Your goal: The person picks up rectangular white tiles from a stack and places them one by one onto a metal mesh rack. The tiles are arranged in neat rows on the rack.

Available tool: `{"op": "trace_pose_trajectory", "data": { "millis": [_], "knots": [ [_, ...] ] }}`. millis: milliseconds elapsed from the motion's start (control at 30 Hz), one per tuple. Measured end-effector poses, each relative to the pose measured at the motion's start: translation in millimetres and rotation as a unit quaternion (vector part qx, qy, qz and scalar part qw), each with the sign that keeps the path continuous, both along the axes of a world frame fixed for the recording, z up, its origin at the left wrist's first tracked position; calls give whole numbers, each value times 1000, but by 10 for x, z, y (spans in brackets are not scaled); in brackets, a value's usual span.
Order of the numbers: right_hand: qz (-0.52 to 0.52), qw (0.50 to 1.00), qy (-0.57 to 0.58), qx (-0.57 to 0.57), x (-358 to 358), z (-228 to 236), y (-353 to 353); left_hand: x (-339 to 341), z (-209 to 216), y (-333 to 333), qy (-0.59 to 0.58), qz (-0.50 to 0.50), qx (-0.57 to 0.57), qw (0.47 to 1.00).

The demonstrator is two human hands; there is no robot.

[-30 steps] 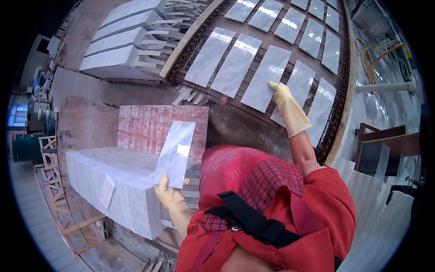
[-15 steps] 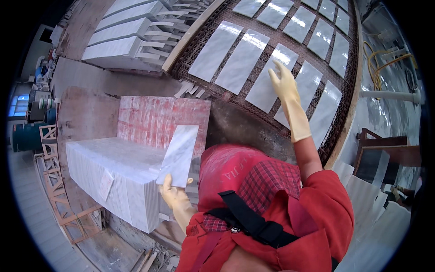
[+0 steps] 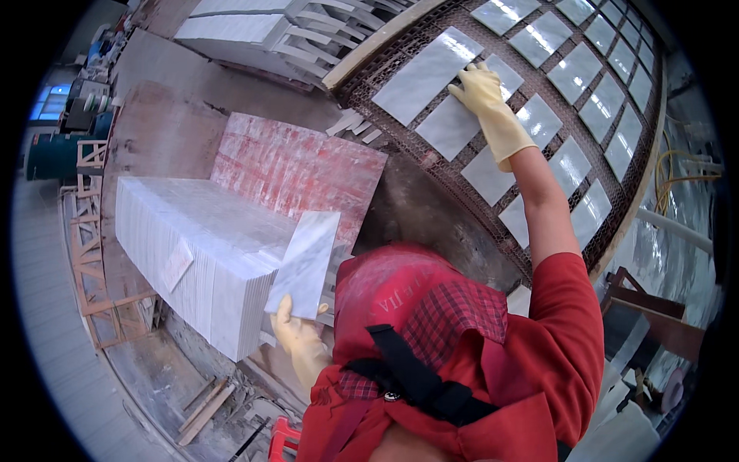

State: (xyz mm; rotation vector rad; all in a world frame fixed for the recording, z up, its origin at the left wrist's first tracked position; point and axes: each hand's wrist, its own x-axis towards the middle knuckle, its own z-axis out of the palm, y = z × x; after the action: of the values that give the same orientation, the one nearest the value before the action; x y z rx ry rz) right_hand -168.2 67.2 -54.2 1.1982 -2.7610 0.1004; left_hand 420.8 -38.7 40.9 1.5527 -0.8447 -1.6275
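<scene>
My left hand (image 3: 299,339), in a cream rubber glove, grips the lower end of a white-grey marble tile (image 3: 306,258), thumb in front. That tile stands tilted upright beside a long stack of pale tiles (image 3: 185,254). Far to the right, my right hand (image 3: 481,88), gloved alike, rests with its fingers spread on a glossy marble tile (image 3: 449,129). This tile lies on a brown mesh rack (image 3: 539,73), beside another marble tile (image 3: 427,73) on its left. Part of the touched tile is hidden under the glove.
More glossy tiles lie in rows across the rack, edged by a wooden rail (image 3: 377,46). A red-stained board (image 3: 300,165) leans behind the stack. Pale slabs with curved strips (image 3: 254,35) stand at the far left. Yellow hoses (image 3: 668,181) hang at the right.
My right hand has reached farther forward and come down onto a tile on the rack. The view has shifted toward the right. My left hand keeps its hold on the marble tile.
</scene>
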Motion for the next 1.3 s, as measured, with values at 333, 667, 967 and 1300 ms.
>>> {"op": "trace_pose_trajectory", "data": {
  "millis": [333, 667, 967, 1300],
  "knots": [
    [4, 1000, 9, 12, -43, -106, 67, -168, 182, 59, -54, 22, 32, 998],
    [-23, 999, -24, 23, -32, -110, 54, 33, -163, -55, -21, -11, 29, 999],
    [-115, 993, -29, -4, 545, -210, -39, -233, 118, 25, 14, -110, -22, 994],
    [-63, 990, -40, -120, 1766, -374, 287, -527, 165, 43, 81, -225, -61, 969]
  ]
}}
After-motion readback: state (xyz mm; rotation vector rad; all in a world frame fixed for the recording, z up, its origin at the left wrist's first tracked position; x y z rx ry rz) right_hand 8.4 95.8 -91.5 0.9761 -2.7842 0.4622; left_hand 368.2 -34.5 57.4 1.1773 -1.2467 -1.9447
